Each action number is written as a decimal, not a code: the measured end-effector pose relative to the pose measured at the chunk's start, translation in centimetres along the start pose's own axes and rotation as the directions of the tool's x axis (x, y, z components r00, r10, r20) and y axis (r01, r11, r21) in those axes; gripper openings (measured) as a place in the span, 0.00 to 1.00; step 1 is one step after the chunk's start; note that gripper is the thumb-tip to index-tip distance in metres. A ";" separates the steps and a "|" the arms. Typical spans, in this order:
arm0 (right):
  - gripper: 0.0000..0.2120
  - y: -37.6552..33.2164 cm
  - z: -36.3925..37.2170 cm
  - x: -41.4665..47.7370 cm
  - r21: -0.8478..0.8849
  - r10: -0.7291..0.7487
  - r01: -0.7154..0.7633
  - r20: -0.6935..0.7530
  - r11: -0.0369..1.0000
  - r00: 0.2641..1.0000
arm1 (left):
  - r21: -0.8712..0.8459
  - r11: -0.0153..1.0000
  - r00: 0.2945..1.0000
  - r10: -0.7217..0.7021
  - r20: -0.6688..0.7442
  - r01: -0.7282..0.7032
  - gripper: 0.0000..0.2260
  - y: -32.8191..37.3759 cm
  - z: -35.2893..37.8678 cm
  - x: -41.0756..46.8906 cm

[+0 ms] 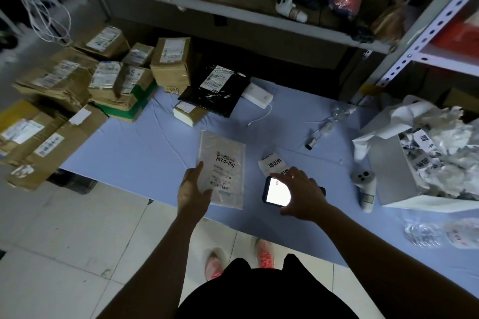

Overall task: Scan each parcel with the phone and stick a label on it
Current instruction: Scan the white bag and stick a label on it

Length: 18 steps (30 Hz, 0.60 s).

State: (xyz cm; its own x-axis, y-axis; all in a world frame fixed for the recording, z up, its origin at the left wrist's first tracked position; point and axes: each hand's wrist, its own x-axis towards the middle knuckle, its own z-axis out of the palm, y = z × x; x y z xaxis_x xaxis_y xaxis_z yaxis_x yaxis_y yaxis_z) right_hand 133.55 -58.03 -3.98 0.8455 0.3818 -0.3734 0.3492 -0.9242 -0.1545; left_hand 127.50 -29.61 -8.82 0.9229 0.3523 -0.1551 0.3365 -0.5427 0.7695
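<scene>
With the left hand [193, 193], gripped the near left corner of the clear flat parcel [221, 160], thumb stretched up along its left edge, fingers curled in beside the printed slip. Held it on or just above the blue sheet [145, 147]; could not tell which. With the right hand [303, 197], clasped the phone [277, 191] from above, fingers spread round its edges, lit white screen facing up. Reached both bare forearms forward and down, phone just right of the parcel. Saw a strip of labels [274, 164] just beyond the phone, cardboard boxes [64, 85] stacked far left, a black bag [215, 90] behind.
</scene>
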 end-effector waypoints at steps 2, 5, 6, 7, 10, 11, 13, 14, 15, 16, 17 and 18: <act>0.48 0.4 0.1 -0.1 -0.007 0.001 -0.001 0.001 1.000 1.000 | 0.012 1.000 1.000 0.000 -0.005 0.000 0.35 -0.1 0.2 0.1; 0.47 1.1 0.4 -0.3 0.022 0.020 -0.020 -0.002 1.000 1.000 | 0.032 0.999 1.000 -0.007 -0.013 0.008 0.34 -0.4 0.4 0.2; 0.47 1.3 0.6 -0.5 0.038 0.033 -0.032 -0.010 0.999 0.999 | 0.046 0.999 1.000 -0.018 -0.006 0.018 0.34 -0.5 0.5 0.3; 0.47 1.7 0.7 -0.6 0.066 0.057 -0.055 -0.026 0.996 0.998 | 0.078 0.996 0.999 -0.037 0.005 0.036 0.33 -0.4 0.7 0.3; 0.44 3.0 1.2 -1.2 0.246 0.197 -0.163 -0.120 0.956 0.973 | 0.323 0.939 0.992 -0.127 0.006 0.119 0.32 0.3 1.3 0.6; 0.42 3.6 1.4 -1.4 0.325 0.263 -0.202 -0.156 0.924 0.952 | 0.411 0.901 0.989 -0.147 -0.014 0.140 0.31 0.7 1.6 0.8; 0.39 5.0 1.8 -1.5 0.467 0.411 -0.289 -0.184 0.836 0.893 | 0.497 0.853 0.986 -0.162 -0.042 0.161 0.28 1.9 2.3 1.1; 0.39 5.8 2.0 -1.5 0.513 0.474 -0.330 -0.177 0.792 0.863 | 0.504 0.850 0.987 -0.159 -0.035 0.154 0.26 2.6 2.8 1.3; 0.38 6.5 2.2 -1.4 0.537 0.517 -0.362 -0.167 0.762 0.840 | 0.487 0.862 0.988 -0.155 -0.011 0.141 0.24 3.3 3.2 1.5; 0.38 7.3 2.5 -1.3 0.548 0.545 -0.388 -0.152 0.741 0.825 | 0.442 0.888 0.988 -0.154 0.021 0.129 0.22 4.2 3.9 1.6; 0.38 8.1 2.9 -1.2 0.556 0.563 -0.410 -0.130 0.723 0.816 | 0.389 0.912 0.986 -0.159 0.054 0.126 0.20 5.3 4.6 1.5; 0.40 8.9 3.3 -1.0 0.561 0.578 -0.432 -0.104 0.706 0.809 | 0.358 0.925 0.982 -0.166 0.087 0.125 0.18 6.3 5.5 1.4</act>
State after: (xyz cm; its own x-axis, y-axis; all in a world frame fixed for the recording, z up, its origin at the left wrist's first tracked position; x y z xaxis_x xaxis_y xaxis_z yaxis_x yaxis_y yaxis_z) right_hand 134.44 -66.66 -8.03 0.9283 -0.2251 -0.2961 -0.3453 -0.8175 -0.4609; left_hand 131.89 -36.74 -7.57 0.8667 0.3702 -0.3342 0.4938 -0.7310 0.4709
